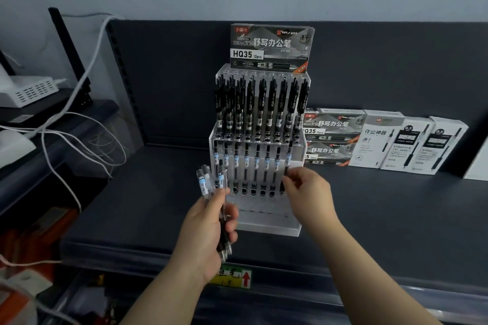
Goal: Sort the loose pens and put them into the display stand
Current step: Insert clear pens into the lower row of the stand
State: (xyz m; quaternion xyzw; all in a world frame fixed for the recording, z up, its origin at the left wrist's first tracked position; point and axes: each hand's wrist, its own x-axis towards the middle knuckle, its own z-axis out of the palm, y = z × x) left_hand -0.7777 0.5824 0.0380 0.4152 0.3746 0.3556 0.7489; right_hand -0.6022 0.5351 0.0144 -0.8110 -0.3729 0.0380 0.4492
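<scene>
Clear acrylic is forming the display stand (257, 221), a stepped tiered block sitting on the dark matte shelf (396, 214). Its upper tier is carrying a full row of black-capped pens (261, 105) standing upright in round sockets; the lower tier is holding slimmer pens with pale blue labels.

Right hand (307, 192), at 3 o'clock from the stand's lower tier, is pinching a single pen (288, 158) between thumb and fingertips near its lower end. The pen is standing almost upright over the rightmost position of the lower row, apparently so that its tip meets the socket squarely; whether it is already seated cannot be told.

Left hand (211, 232), at 7 o'clock from the stand, is gripping a bundle of loose pens (211, 185) in a closed fist, label ends fanned upward. This grip is likely keeping the remaining stock close to the stand and easy to draw from singly.

Glossy cardboard pen boxes (383, 140) are lying at 3 o'clock behind the right hand.
</scene>
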